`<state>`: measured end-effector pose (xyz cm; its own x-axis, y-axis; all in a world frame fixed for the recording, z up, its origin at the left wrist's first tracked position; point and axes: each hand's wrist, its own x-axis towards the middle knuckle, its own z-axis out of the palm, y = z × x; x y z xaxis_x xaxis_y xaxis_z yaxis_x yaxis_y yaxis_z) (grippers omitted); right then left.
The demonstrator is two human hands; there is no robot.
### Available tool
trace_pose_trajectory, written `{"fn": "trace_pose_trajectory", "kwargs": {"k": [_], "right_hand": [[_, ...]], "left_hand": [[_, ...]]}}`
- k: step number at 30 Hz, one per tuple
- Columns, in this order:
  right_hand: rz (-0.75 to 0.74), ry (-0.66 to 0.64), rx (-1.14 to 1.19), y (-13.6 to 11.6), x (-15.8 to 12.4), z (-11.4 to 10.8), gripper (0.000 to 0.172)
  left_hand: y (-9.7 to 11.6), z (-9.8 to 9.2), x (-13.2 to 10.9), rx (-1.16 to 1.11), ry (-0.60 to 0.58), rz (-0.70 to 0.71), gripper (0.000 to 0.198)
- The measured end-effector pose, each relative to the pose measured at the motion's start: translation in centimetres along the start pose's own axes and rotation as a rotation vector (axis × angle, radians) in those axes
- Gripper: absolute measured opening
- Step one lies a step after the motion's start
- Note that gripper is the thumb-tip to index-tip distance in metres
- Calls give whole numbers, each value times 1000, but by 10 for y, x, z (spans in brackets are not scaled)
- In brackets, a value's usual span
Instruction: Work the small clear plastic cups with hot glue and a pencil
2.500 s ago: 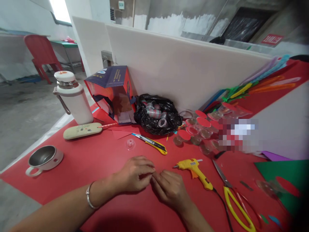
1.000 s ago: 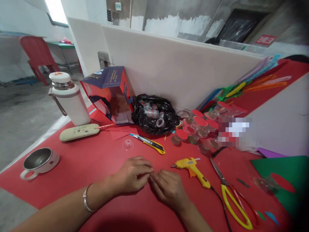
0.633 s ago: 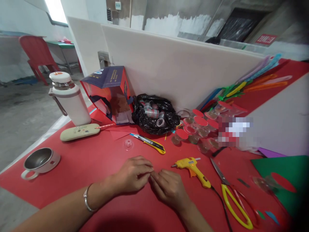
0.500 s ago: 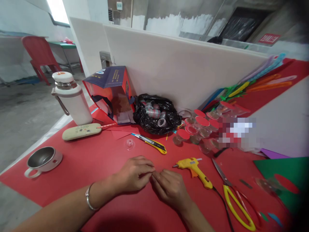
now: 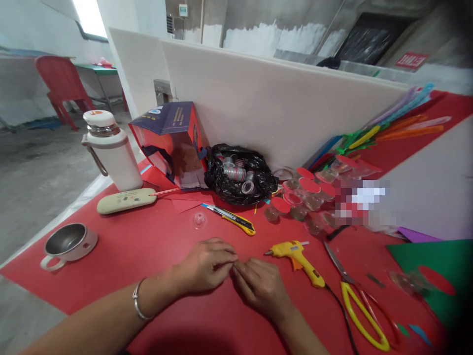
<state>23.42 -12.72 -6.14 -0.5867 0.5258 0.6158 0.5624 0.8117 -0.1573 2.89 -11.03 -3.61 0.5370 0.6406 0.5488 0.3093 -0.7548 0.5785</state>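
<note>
My left hand (image 5: 205, 264) and my right hand (image 5: 260, 286) rest together on the red table (image 5: 148, 246), fingertips meeting in a pinch. Whatever they hold between the fingertips is too small to make out. A silver bracelet circles my left wrist. A yellow glue gun (image 5: 297, 259) lies just right of my right hand. A yellow utility knife (image 5: 231, 218) lies beyond my hands, and a small clear dome (image 5: 198, 220) sits to its left.
Yellow-handled scissors (image 5: 354, 301) lie at the right. Several clear cups with red lids (image 5: 306, 197) and a black bag of tape rolls (image 5: 238, 180) stand by the white partition. A white flask (image 5: 111, 155), beige case (image 5: 125, 200), metal cup (image 5: 68, 241) and green sheet (image 5: 436, 268) surround them.
Both hands stay pinched together in the same spot. Only the view shifts slightly.
</note>
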Motion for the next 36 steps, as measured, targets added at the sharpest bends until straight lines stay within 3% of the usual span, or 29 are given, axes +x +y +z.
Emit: {"fn": "trace_pose_trajectory", "kwargs": {"k": [36], "right_hand": [[1,-1,38,1,1,0,13]], "left_hand": [[-1,1,-1,-3,-5,-1,21]]}}
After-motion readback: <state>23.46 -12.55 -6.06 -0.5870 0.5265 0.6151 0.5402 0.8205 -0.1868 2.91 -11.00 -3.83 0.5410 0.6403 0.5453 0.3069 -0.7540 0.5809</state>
